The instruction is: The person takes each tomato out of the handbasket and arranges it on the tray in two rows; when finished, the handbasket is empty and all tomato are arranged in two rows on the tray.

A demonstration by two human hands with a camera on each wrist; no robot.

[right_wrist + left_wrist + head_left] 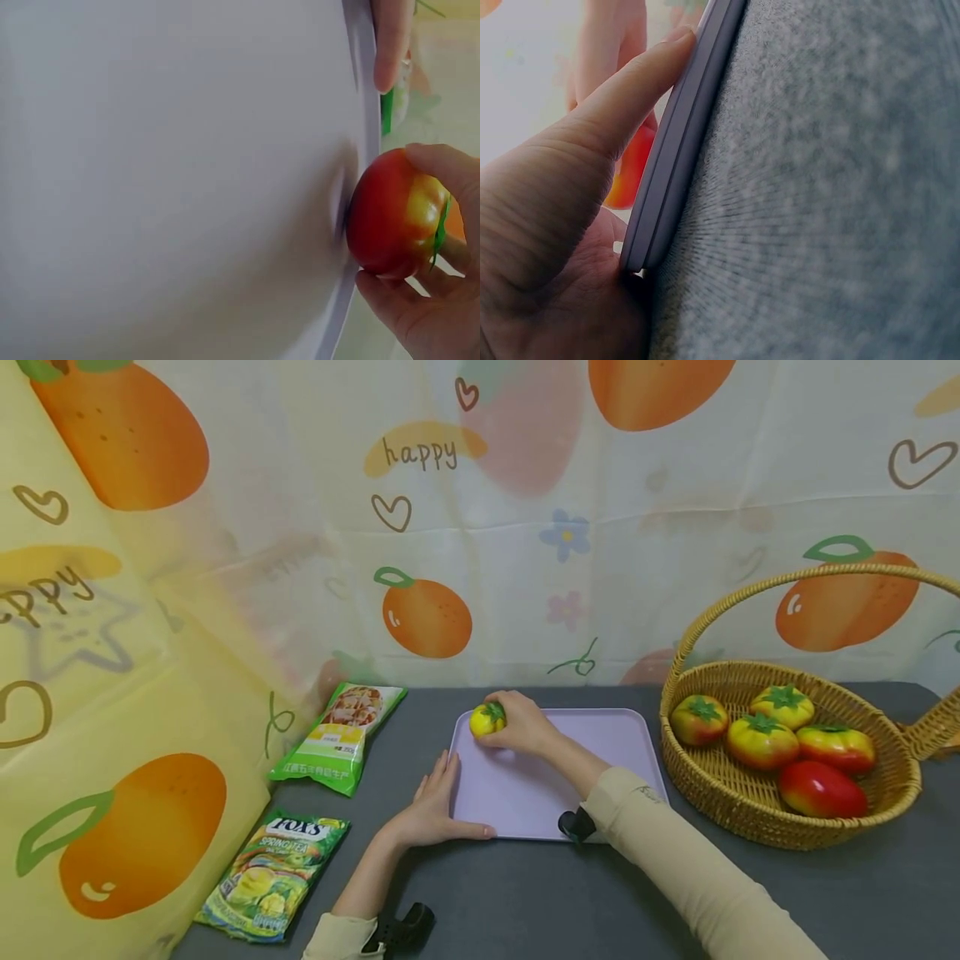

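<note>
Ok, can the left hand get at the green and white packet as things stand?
Probably yes: the left hand only rests against the tray, and nothing seems to stand between it and the green and white packet.

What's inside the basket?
Four red-and-yellow tomatoes with green tops and one red fruit show inside the basket, with bare wicker at the left. Whatever lies beneath them is covered, so can't say.
</note>
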